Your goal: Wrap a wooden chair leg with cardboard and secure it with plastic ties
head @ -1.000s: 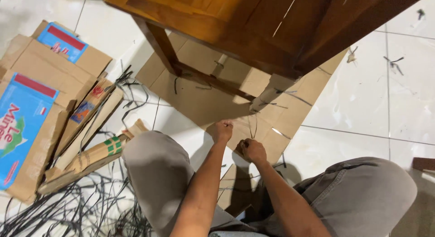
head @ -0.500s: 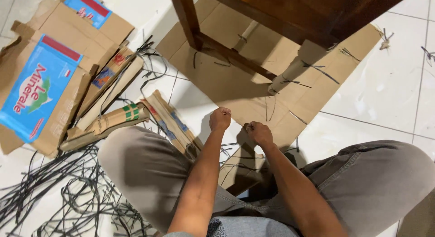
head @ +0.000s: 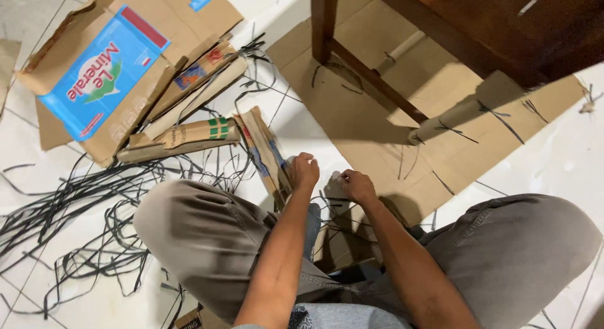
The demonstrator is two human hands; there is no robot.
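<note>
A: What are we looking at, from the head cam?

B: We're sitting cross-legged on a white tile floor (head: pixel 566 159). Both hands are meeting in front of our knees. The left hand (head: pixel 304 171) is closing in a loose fist, pinching thin black strips (head: pixel 324 206). The right hand (head: pixel 357 185) is curling over the same strips, fingers bent, gripping them too.

A: And where's the stuff we're handling?

B: The strips are running between the two hands, just above a small piece of cardboard (head: pixel 336 244) btwn our legs. A big loose pile of black strips (head: pixel 82 209) is lying to our left. A folded box with a blue panel (head: pixel 119 71) is sitting beyond it. A wooden table leg (head: pixel 324 23) is standing on flat cardboard (head: pixel 377 121) ahead.

A: How are we doing this well?

B: Probably by keeping both grips close together and tension even, so the thin strips aren't slipping or tangling w/ the pile.
</note>
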